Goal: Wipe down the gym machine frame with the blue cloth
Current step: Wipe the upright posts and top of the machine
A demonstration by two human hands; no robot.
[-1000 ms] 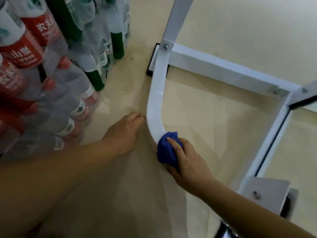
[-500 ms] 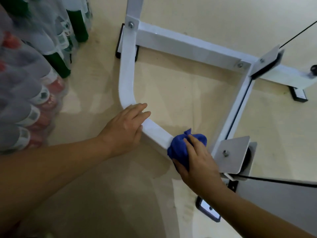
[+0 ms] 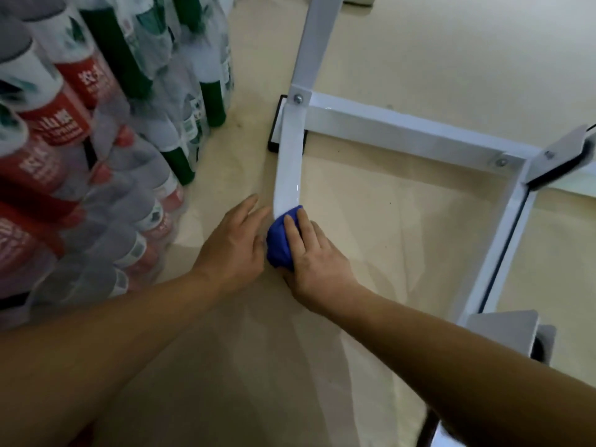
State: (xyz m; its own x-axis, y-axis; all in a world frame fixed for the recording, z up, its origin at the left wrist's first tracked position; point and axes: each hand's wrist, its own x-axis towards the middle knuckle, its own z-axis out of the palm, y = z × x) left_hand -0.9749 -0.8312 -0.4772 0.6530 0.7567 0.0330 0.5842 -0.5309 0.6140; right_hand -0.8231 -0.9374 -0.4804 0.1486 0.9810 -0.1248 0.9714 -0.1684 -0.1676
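The white gym machine frame lies low on the beige floor, with a curved bar bending down toward me. My right hand presses a bunched blue cloth against the bend of that bar. The cloth and both hands hide the lower part of the curve. My left hand rests flat on the floor just left of the bar, fingers spread, touching the cloth's left side.
Shrink-wrapped packs of bottles with red and green labels are stacked close on the left. A black foot pad sits under the frame's corner joint. A grey metal bracket stands at the lower right, another at the right edge.
My right hand has slid the cloth back up the curved bar from its lower right stretch to the bend. The left hand has come off the bar onto the floor beside it. The view shifted.
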